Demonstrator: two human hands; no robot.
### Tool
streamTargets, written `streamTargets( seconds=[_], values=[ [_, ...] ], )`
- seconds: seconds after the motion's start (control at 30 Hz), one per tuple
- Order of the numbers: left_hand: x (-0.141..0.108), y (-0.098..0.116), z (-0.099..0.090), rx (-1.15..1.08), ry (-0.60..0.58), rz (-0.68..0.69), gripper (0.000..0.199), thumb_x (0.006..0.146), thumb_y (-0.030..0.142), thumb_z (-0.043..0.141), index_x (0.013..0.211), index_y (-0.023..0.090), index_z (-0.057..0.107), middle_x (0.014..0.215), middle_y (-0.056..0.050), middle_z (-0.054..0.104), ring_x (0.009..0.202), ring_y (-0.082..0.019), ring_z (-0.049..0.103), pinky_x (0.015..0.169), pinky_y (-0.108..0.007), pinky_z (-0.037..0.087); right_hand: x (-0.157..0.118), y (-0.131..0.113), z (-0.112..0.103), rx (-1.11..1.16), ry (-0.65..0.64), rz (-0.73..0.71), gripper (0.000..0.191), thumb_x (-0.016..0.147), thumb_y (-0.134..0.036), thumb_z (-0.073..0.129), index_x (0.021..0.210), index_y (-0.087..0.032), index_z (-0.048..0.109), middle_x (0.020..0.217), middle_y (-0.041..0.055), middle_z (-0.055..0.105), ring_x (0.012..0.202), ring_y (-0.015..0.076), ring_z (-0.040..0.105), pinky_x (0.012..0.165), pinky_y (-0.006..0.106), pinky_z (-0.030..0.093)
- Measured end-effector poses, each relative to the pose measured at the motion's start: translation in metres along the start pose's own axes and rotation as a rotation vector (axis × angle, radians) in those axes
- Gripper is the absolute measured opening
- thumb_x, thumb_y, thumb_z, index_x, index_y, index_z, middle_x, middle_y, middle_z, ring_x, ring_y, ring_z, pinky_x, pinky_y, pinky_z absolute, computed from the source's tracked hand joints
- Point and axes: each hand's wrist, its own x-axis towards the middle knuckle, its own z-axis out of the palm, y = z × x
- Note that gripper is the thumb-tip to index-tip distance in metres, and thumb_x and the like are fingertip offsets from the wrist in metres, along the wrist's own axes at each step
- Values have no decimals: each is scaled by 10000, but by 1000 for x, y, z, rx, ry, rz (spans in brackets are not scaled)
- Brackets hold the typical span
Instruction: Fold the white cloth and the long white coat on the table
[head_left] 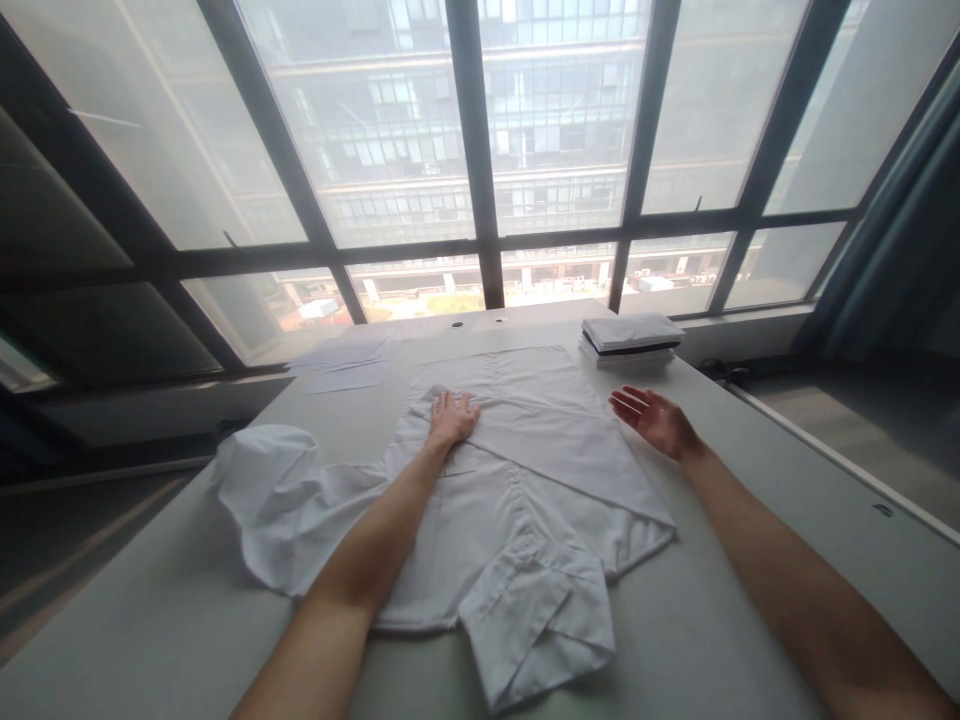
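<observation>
- While the left hand lies flat on the white shirt, fingers spread a little and gripping nothing that shows, the right hand is out beyond the shirt's right edge, over bare table!
- Look at that right hand: open, fingers stretched and close together, nothing in them, and apart from the cloth as far as this angle tells.
- And the shirt itself? Spread in the middle of the table, right in front of the person, and part-way folded by my reading.
- Here's what looks done: a broad layer is laid across the far and right part, its edge slanting down to a point at the right.
- Here's what looks undone: the outflung sleeve sprawls to the left, rumpled and puffed up, well outside the body of the shirt.
- Nearer us, the near sleeve juts past the lower edge towards the person, doubled over on itself, creases and all; which sleeve it is, I cannot tell.
- Creases run up the middle too, so it's laid out but not smooth.
- Off at the far right, a neat folded stack sits beside the shirt; over on the far left, loose paper sheets lie flat.
</observation>
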Motion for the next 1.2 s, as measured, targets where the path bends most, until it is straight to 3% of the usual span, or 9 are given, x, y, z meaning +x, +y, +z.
streamTargets(
  seconds=[0.13,0.27,0.43,0.53,0.6,0.77,0.93,1.1,1.2],
  values=[
    [0,0,0,-1,4,-2,698,1017,599,350,1603,221,386,1676,-143,295,1565,-355,181,1244,-559,161,-22,-18,15,-168,-334,263,371,984,-440,496,1198,-204,686,1374,143,673,1296,325,621,1143,561,420],
    [0,0,0,-10,10,-3,702,1015,598,353,1600,213,392,1675,-153,291,1564,-369,177,1240,-576,155,-32,-23,22,-334,-663,536,338,938,-408,612,1140,-152,699,1289,205,706,1215,375,670,1028,580,506],
    [-1,1,0,-22,4,7,701,1016,590,361,1597,200,397,1675,-160,287,1562,-373,179,1241,-569,161,-31,-19,18,-369,-739,661,247,943,-336,612,1039,-135,717,1093,198,776,1094,340,734,910,477,590],
    [-1,0,-2,-33,22,9,676,1006,583,407,1573,217,443,1660,-143,332,1550,-381,214,1237,-561,182,-33,-22,14,-390,-717,682,267,924,-327,606,1063,-124,709,951,193,791,947,339,772,868,502,596],
    [0,-2,-5,-56,69,15,599,1002,529,443,1520,239,521,1631,-117,395,1530,-388,263,1222,-567,224,-33,-23,16,-324,-605,539,338,917,-328,584,1180,-138,681,890,151,793,898,329,777,929,572,558],
    [0,-8,-15,-71,239,86,523,1039,314,327,1491,169,547,1650,-120,360,1559,-317,213,1250,-510,200,-26,-15,38,-90,-289,213,461,965,-371,458,1391,-237,571,1295,130,715,1260,313,646,1125,613,398],
    [-9,-5,-8,-25,-31,329,559,1047,450,394,1563,243,445,1655,-105,356,1551,-296,252,1242,-531,213,-17,6,54,-50,-277,174,440,964,-399,454,1358,-270,601,1489,93,592,1391,290,536,1180,562,365],
    [-13,-5,-4,11,-76,355,596,1059,501,350,1606,263,358,1695,-123,250,1572,-311,184,1246,-568,157,-10,20,52,-17,-284,226,414,998,-396,432,1343,-258,614,1467,90,612,1366,274,562,1195,540,359],
    [-13,-6,-5,9,-78,346,597,1058,512,345,1606,278,355,1697,-114,247,1572,-310,180,1246,-568,155,-1,27,45,-3,-187,283,391,1029,-442,416,1262,-230,648,1388,117,665,1298,275,619,1185,538,384]
  ],
)
